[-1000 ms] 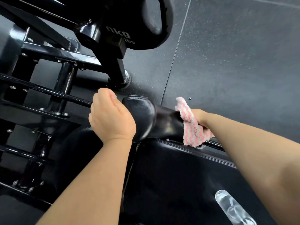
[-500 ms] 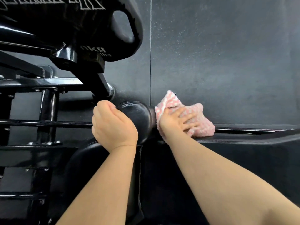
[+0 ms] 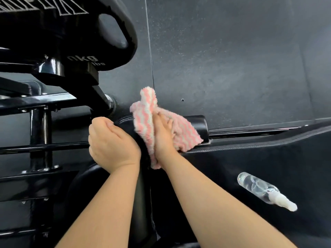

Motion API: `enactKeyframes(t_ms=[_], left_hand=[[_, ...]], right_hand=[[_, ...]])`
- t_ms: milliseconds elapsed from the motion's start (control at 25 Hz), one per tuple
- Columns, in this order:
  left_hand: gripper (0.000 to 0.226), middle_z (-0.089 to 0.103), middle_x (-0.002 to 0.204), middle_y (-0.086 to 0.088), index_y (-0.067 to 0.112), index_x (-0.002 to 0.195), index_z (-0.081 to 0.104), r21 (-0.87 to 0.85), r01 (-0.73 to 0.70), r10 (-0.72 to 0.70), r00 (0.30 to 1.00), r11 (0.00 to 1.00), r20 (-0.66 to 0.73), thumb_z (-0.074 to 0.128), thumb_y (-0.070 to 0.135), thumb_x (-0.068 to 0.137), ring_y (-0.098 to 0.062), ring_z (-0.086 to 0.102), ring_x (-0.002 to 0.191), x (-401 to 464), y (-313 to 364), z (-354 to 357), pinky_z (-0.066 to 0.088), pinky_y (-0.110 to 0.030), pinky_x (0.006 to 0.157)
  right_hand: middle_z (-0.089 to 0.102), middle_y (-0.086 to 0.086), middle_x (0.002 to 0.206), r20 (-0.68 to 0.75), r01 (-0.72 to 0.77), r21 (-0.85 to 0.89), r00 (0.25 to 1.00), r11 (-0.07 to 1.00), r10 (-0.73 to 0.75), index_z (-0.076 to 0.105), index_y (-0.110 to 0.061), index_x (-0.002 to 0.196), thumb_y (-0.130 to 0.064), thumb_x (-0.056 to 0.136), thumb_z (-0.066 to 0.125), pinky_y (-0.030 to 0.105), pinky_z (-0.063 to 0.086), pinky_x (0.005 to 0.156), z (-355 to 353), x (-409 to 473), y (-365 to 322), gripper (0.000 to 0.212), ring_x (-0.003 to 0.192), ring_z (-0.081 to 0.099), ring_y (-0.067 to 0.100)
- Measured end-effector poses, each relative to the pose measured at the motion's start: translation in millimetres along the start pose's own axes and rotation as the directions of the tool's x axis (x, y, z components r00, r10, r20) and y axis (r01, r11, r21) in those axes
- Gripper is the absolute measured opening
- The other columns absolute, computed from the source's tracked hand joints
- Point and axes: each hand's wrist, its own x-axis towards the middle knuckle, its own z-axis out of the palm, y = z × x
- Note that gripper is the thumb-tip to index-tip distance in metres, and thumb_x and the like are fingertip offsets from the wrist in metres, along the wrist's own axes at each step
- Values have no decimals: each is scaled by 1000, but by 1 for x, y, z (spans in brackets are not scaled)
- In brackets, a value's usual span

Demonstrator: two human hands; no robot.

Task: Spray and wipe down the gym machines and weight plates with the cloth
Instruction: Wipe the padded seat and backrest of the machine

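Right hand: the right hand (image 3: 163,138) pressed the cloth (image 3: 157,127) against the roller pad (image 3: 198,125), fingers curled into its folds.
Left hand: the left hand (image 3: 112,142) was closed in a fist round the pad's near end.
Cloth: pink-and-white, bunched, draped over the pad's top.
Surroundings: a weight plate (image 3: 86,34) hung above left on the machine frame (image 3: 40,133); a spray bottle (image 3: 265,191) lay on the padded seat (image 3: 250,169), well apart from both hands.
Obstruction: the cloth and both hands hid most of the pad.
Change: half a second before, the bottle was out of view; the cloth then sat lower, right of the pad.
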Motion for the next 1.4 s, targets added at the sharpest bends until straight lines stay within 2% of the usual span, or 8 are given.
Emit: enactKeyframes(t_ms=[120, 240, 360, 640, 880, 1040, 1240, 1400], left_hand=[[38, 55, 108, -14, 6, 100, 52, -4, 11, -11, 1000, 1000, -12, 22, 23, 82, -35, 47, 99, 0, -1, 0, 32, -43, 82], [36, 54, 104, -11, 7, 97, 51, 0, 9, -9, 1000, 1000, -24, 22, 23, 83, -34, 47, 98, 0, -1, 0, 32, -43, 83], [32, 45, 94, 0, 12, 94, 49, 9, -5, 5, 1000, 1000, -21, 21, 23, 83, -31, 47, 96, 0, 0, 1, 32, -41, 84], [36, 46, 94, 0, 8, 97, 52, -16, -17, 17, 999, 1000, -29, 22, 20, 82, -30, 47, 94, 1, -4, 2, 31, -38, 82], [31, 47, 90, 0, 11, 92, 52, -48, -34, 33, 999, 998, -19, 23, 20, 84, -30, 48, 88, 2, -4, 1, 30, -36, 78], [29, 54, 97, -7, 11, 94, 53, -85, -28, 28, 1000, 996, 0, 25, 20, 89, -31, 50, 89, 2, -4, -1, 31, -37, 79], [18, 50, 95, -3, 14, 90, 46, -327, 166, -107, 976, 930, 189, 35, 25, 100, -26, 49, 91, 9, -6, -3, 37, -38, 81], [25, 53, 98, -3, 14, 98, 48, -625, 640, -442, 765, 446, 468, 31, 31, 102, -15, 52, 82, 1, -37, -14, 41, -30, 80]], right_hand=[[14, 0, 157, 91, 140, -738, 990, 660, -108, 19, -22, 149, -34, 93, 48, 53, -10, 114, -29, 18, 21, 64, 146, -3, 20], [48, 6, 131, 154, 178, -945, 982, 276, -107, 47, -21, 124, -37, 87, 48, 51, 18, 110, -51, 36, 18, 40, 129, 37, 27], [54, -10, 102, 19, -30, -932, 991, 361, 131, 50, -28, 89, -39, 89, 39, 42, 29, 97, -85, 58, -4, 16, 104, 45, 16], [53, 4, 131, -246, -338, -335, 932, 879, 265, 51, -16, 127, -37, 92, 44, 42, 44, 99, -106, 84, 30, 41, 116, 53, 29], [-12, 14, 157, -492, -627, -203, 730, 752, 475, -10, -27, 149, -68, 84, 39, 59, 0, 111, -57, 52, 26, 92, 142, -8, 40], [-23, 12, 154, -332, -494, -166, 843, 854, 423, -10, -32, 148, -75, 75, 40, 63, -1, 110, -33, 47, 28, 99, 141, -16, 43], [53, -21, 120, 65, -307, 287, 951, 907, 302, 52, -35, 99, -78, 61, 51, 36, 48, 73, -16, 21, 16, 58, 88, 53, 16], [65, 2, 82, 299, -281, 589, 947, 757, 119, 61, -22, 81, -46, 94, 38, 26, 48, 47, -15, -29, -10, 36, 67, 60, 24]])
